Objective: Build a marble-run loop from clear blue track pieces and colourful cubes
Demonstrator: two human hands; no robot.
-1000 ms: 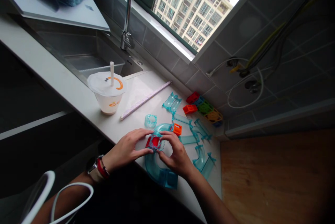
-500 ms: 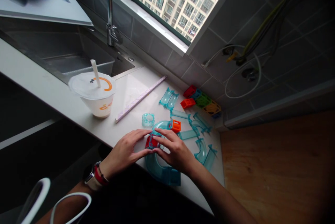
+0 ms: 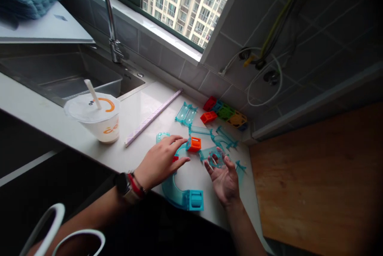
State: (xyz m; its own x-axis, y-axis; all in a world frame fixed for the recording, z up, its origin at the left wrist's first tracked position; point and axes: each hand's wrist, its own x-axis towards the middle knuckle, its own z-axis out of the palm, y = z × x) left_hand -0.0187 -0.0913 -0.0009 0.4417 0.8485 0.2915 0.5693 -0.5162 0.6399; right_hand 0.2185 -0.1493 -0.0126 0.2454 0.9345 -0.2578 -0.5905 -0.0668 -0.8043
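Observation:
My left hand (image 3: 164, 155) reaches over the curved teal track with fingers and thumb apart, holding nothing. Its fingertips are close to an orange block (image 3: 196, 144); whether they touch the track end beside it I cannot tell. A red block (image 3: 175, 159) shows only in part behind that hand. Turned palm up, my right hand (image 3: 225, 180) grips a clear teal square piece with a round opening (image 3: 216, 159) in its fingers. Below my left hand, a curved teal track (image 3: 172, 192) ends in a teal block (image 3: 196, 200). Another clear teal piece (image 3: 162, 136) is partly hidden behind my left hand.
Loose teal track pieces (image 3: 186, 113) lie behind my hands and to the right. Coloured blocks (image 3: 229, 112) line the wall. A long pale purple stick (image 3: 154, 117), a lidded cup with a straw (image 3: 101, 122) and the sink (image 3: 98, 66) are to the left.
My hands have parted. The right one has turned palm up and moved right with the clear square piece; the left has shifted toward the orange block, its fingers off the piece.

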